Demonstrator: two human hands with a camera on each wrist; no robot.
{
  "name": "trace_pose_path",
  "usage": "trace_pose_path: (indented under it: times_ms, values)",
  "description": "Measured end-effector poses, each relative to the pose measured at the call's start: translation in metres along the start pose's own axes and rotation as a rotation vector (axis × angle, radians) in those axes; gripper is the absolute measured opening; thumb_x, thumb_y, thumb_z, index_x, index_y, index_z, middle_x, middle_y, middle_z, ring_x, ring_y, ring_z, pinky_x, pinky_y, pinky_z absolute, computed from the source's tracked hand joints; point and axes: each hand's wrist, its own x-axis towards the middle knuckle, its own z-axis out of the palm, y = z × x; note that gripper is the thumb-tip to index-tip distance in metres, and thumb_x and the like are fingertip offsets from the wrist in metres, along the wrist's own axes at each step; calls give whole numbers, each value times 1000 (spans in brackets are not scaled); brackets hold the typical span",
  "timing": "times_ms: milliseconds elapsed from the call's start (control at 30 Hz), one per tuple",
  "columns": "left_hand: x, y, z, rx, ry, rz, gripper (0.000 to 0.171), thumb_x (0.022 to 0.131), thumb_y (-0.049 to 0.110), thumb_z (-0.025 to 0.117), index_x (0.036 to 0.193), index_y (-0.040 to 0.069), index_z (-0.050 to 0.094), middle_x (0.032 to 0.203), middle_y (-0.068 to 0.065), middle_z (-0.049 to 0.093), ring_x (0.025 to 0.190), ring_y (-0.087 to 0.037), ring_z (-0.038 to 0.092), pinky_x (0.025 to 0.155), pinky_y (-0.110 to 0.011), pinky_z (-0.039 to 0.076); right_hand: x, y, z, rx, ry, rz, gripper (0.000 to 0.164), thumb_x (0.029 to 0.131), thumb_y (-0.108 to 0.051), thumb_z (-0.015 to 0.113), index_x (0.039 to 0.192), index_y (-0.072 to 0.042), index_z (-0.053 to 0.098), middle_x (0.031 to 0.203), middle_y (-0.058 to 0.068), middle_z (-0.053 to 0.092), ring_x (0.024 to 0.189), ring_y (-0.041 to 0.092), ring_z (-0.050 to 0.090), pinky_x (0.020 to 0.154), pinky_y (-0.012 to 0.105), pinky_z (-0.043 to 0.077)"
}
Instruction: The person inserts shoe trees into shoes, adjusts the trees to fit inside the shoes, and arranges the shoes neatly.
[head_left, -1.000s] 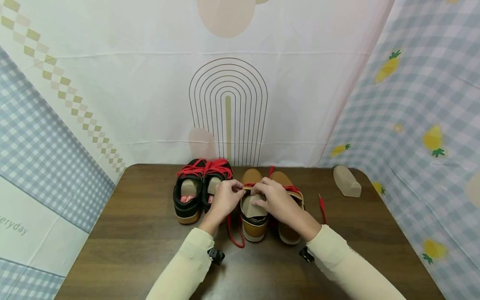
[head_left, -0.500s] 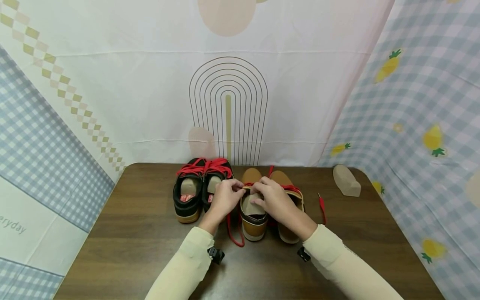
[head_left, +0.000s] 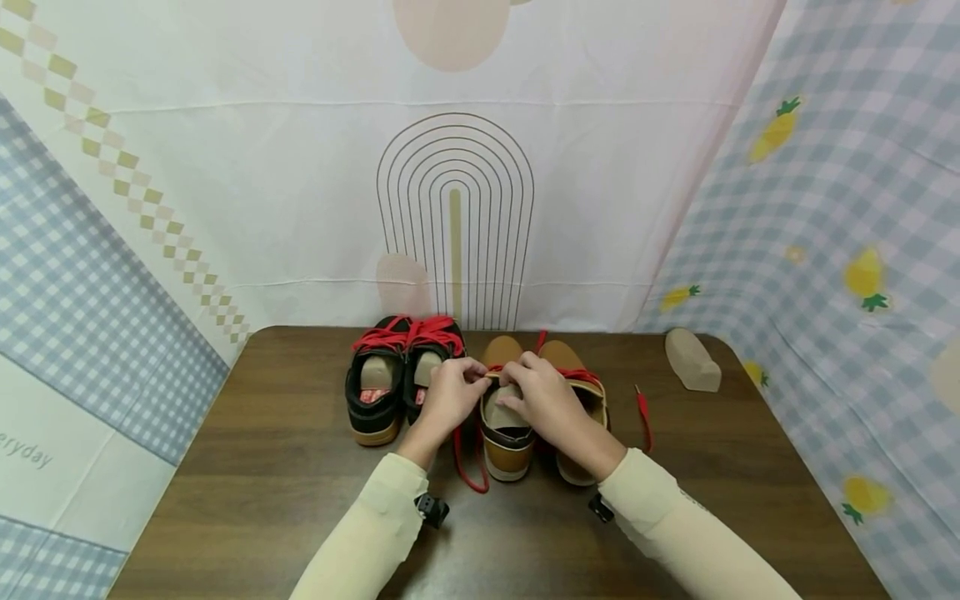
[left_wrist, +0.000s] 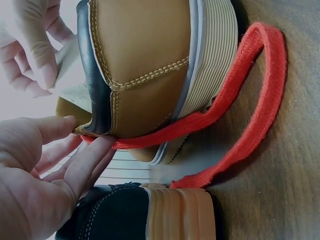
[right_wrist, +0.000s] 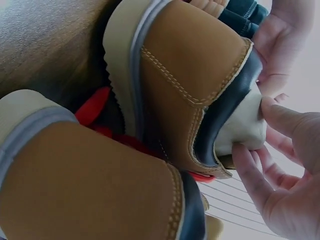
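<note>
Head view. Both forearms come in from the bottom edge in cream sleeves (head_left: 375,517), angled inward, hands meeting over the left-hand tan shoe (head_left: 508,458). That shoe stands sole down on the wood-grain worktop (head_left: 277,500), heel towards the person. The left hand (head_left: 448,387) is bent at the wrist, pinching at the shoe's opening; the right hand (head_left: 547,400) arches over it, knuckles up, fingers down at the beige insert (head_left: 501,410) inside. The right forearm crosses the other tan shoe (head_left: 566,358) and hides much of its middle. A pair of black shoes (head_left: 410,392) sits just left; a smooth, rounded beige form (head_left: 693,362) lies well apart at the far right corner.

Left wrist view. Left thumb and fingers nip the edge of the opening, where a flat, woven red lace (left_wrist: 275,80) runs out and loops down to the worktop. Smooth tan upper, double stitching, dark padded collar, ribbed sole. Right hand cut off at the upper left, pale with glare.

Right wrist view. Right thumb and fingers grasp the insert's pale, matte end at the collar. Its deeper part is out of sight within the shoe. Other tan shoe cropped at lower left; left hand partly out of frame.
</note>
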Motion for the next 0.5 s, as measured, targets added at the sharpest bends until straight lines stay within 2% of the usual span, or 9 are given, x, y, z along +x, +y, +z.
trace_pose_path:
  times_ms: [267,500]
  values:
    - [-1,-1,1,2,-8,1,6,94,16,77,98,12,78,89,-1,76,79,-15,68,68,-30,55,-5,1,17,-105,41,-86,30,76,-28,91,89,-14,68,90,2,58,74,19,54,63,33,52]
    - [0,-2,1,2,0,2,5,94,16,76,97,12,78,88,-1,76,79,-15,67,68,-30,55,-4,3,16,-89,37,-107,29,77,-27,91,89,-14,69,89,0,60,77,18,57,66,34,54]
